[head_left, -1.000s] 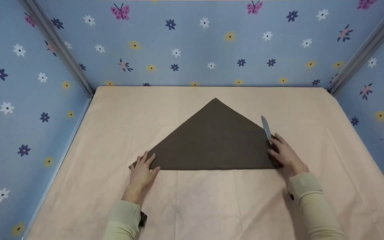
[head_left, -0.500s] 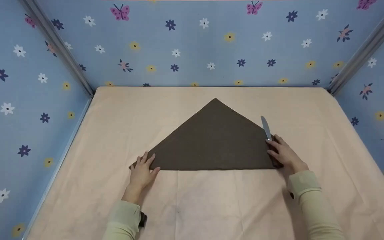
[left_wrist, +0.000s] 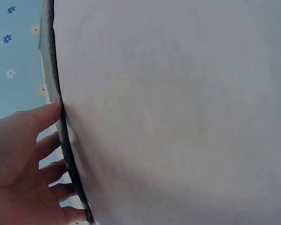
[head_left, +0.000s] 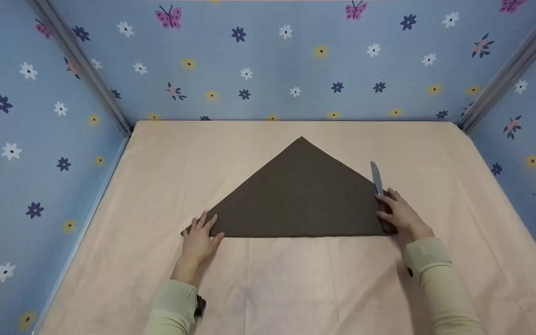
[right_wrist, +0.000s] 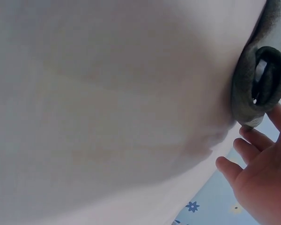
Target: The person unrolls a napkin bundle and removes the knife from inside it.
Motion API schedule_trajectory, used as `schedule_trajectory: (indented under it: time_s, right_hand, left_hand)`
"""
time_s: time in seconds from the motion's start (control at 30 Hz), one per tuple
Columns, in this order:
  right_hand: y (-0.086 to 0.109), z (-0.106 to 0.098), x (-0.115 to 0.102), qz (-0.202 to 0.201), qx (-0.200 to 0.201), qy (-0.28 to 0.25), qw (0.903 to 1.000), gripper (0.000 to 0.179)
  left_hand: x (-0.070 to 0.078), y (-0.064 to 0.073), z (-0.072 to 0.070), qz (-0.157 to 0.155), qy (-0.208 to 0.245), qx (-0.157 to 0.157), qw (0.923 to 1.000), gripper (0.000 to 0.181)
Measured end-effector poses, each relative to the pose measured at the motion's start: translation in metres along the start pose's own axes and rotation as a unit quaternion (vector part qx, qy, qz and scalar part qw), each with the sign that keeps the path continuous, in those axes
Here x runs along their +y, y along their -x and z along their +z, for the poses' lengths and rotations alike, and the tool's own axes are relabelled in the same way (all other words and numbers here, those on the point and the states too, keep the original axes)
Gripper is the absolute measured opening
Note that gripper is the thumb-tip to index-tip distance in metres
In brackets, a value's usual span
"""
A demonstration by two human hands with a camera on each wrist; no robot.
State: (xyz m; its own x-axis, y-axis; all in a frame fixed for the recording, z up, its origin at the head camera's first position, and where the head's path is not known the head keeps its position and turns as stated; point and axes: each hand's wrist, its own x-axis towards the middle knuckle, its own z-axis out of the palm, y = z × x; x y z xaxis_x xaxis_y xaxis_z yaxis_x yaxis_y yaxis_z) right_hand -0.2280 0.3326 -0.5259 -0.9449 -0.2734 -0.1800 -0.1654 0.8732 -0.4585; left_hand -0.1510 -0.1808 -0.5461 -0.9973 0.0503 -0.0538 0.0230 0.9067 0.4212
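The brown cloth (head_left: 286, 200) lies as a flat triangle on the table (head_left: 291, 284), its right end rolled around the table knife (head_left: 376, 176), blade jutting out. The left hand (head_left: 198, 239) rests on the left corner, fingers apart; the right hand's (head_left: 403, 216) fingers spread across the roll, though I cannot tell whether they pinch it. The roll looks loose, so uneven pressure could let the knife slip or skew.

The right grip (right_wrist: 264, 180) touches dark cloth (right_wrist: 243, 89) curled round what may be a knife blade (right_wrist: 261, 70).
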Motion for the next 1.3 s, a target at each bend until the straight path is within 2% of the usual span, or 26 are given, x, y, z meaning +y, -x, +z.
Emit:
schedule_trajectory:
  time_s: [0.37, 0.6, 1.07, 1.3]
  right_hand:
    - [0.0010, -0.0035, -0.0003, 0.035, -0.016, -0.032, 0.9987, 0.058]
    - [0.0022, -0.0039, 0.0014, 0.022, -0.016, -0.020, 0.9994, 0.058]
    - [0.0035, -0.0049, 0.0021, 0.041, -0.015, -0.024, 0.9988, 0.060]
    - [0.0066, -0.0065, 0.0091, 0.017, 0.000, -0.013, 0.9998, 0.059]
  left_hand:
    - [-0.0002, -0.0001, 0.0004, -0.001, -0.002, -0.001, 1.0000, 0.057]
    - [-0.0013, -0.0019, 0.0007, -0.001, -0.010, -0.010, 0.9999, 0.058]
    - [-0.0002, -0.0015, -0.0004, -0.006, -0.015, -0.015, 0.9998, 0.058]
    - [-0.0011, -0.0030, 0.0007, -0.009, -0.017, -0.017, 0.9997, 0.058]
